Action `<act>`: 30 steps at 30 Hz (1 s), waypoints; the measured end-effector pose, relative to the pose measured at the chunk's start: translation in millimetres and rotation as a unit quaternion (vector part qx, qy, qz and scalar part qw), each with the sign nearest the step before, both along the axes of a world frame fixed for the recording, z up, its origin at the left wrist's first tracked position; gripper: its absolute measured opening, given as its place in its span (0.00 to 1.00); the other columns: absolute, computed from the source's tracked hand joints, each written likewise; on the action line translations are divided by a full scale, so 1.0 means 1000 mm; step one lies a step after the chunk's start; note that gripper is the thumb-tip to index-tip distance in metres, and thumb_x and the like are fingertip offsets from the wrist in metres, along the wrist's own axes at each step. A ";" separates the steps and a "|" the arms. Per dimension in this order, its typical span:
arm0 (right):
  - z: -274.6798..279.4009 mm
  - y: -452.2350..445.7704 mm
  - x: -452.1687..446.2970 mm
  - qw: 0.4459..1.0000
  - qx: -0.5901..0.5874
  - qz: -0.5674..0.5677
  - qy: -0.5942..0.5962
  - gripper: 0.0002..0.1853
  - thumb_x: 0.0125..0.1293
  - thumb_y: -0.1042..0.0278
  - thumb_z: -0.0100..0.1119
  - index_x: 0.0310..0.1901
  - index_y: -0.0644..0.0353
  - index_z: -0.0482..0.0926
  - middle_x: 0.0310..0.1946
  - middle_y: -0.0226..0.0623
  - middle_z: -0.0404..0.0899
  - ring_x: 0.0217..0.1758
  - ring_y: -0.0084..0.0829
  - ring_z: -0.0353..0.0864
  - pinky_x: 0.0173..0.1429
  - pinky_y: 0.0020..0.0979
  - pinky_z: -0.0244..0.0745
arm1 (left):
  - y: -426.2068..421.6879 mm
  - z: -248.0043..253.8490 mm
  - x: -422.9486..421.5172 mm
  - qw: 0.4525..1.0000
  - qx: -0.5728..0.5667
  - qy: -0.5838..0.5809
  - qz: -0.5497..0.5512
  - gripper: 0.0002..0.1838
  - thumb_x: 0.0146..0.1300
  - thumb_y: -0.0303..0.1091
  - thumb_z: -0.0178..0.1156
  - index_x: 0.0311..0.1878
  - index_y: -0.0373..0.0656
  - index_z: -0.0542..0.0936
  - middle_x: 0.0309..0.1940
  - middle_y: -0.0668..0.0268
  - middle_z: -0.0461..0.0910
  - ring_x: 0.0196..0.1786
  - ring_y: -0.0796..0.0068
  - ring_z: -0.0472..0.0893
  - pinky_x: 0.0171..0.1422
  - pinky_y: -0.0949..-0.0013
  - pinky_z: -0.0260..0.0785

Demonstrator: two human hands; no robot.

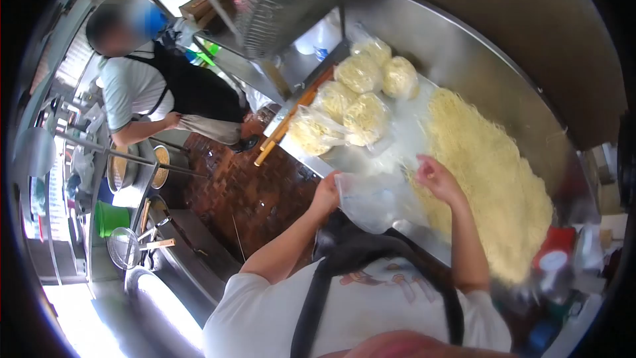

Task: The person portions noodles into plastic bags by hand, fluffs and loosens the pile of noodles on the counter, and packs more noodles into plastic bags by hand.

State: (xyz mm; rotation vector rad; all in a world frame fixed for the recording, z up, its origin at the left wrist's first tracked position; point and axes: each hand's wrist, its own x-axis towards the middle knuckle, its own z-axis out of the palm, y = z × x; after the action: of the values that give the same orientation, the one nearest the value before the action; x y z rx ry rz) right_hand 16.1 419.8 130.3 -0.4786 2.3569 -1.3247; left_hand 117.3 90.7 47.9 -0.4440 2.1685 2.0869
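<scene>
My left hand (326, 195) is closed on the edge of a clear plastic bag (379, 204), which hangs in front of my apron at the counter's near edge. My right hand (437, 179) is over the near side of a large heap of pale yellow noodles (487, 176), its fingers loosely curled and apart. I see nothing held in it. The noodles spread across the metal counter to the right. Beyond the bag, several filled bags of noodles (358, 73) are grouped on the counter, some of them stacked against each other.
Wooden rods (295, 116) lie along the counter's left edge. A co-worker in a dark apron (202, 86) stands at the left, a hand on a cloth (212, 128). A fan (285, 6) is above. A green bucket (111, 219) and a strainer (124, 248) sit at lower left.
</scene>
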 end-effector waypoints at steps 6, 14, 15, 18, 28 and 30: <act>-0.081 0.046 -0.127 0.912 0.382 -0.084 0.123 0.50 0.54 0.63 0.73 0.76 0.51 0.54 0.72 0.55 0.59 0.73 0.56 0.60 0.74 0.52 0.61 | 0.014 0.029 0.007 0.997 0.071 -0.005 0.033 0.03 0.64 0.26 0.60 0.40 0.41 0.78 0.33 0.72 0.78 0.37 0.81 0.75 0.43 0.74 0.70; -0.147 0.094 -0.244 0.856 0.502 -0.087 0.089 0.42 0.56 0.55 0.72 0.73 0.40 0.64 0.69 0.39 0.66 0.72 0.49 0.64 0.67 0.60 0.66 | 0.035 0.030 0.039 0.995 -0.002 -0.081 0.057 0.08 0.66 0.31 0.60 0.45 0.40 0.77 0.38 0.70 0.80 0.40 0.80 0.78 0.47 0.72 0.72; -0.148 0.095 -0.236 0.861 0.497 -0.073 0.081 0.41 0.56 0.55 0.72 0.72 0.40 0.66 0.68 0.38 0.68 0.71 0.48 0.66 0.66 0.58 0.68 | 0.035 0.029 0.046 0.993 -0.010 -0.099 0.057 0.09 0.66 0.32 0.61 0.45 0.40 0.77 0.38 0.69 0.80 0.41 0.79 0.78 0.47 0.72 0.73; -0.187 0.113 -0.212 0.919 0.388 -0.032 0.056 0.38 0.58 0.60 0.71 0.71 0.45 0.68 0.71 0.40 0.67 0.71 0.47 0.67 0.70 0.52 0.67 | 0.046 0.037 0.044 0.997 -0.034 -0.069 0.027 0.10 0.65 0.33 0.62 0.45 0.40 0.77 0.39 0.70 0.80 0.41 0.80 0.79 0.48 0.73 0.72; 0.009 0.115 -0.074 0.941 0.096 -0.309 -0.098 0.39 0.64 0.50 0.66 0.69 0.69 0.66 0.56 0.50 0.81 0.57 0.46 0.81 0.68 0.37 0.70 | 0.054 0.041 0.001 0.999 0.011 -0.042 0.009 0.05 0.64 0.27 0.59 0.43 0.41 0.78 0.36 0.73 0.78 0.38 0.82 0.76 0.45 0.74 0.71; 0.014 0.125 -0.068 0.954 0.150 -0.260 0.019 0.36 0.66 0.54 0.64 0.69 0.68 0.66 0.60 0.51 0.77 0.62 0.44 0.77 0.69 0.38 0.69 | 0.053 0.038 -0.004 0.999 0.028 -0.035 0.014 0.06 0.64 0.26 0.59 0.43 0.41 0.78 0.36 0.73 0.78 0.39 0.82 0.76 0.46 0.74 0.71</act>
State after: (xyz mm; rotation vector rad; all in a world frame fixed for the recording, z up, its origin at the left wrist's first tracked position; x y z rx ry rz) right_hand -51.9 544.6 144.3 0.2287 2.7674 -1.1195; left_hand 113.1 144.0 86.2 -0.5349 2.0717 2.1080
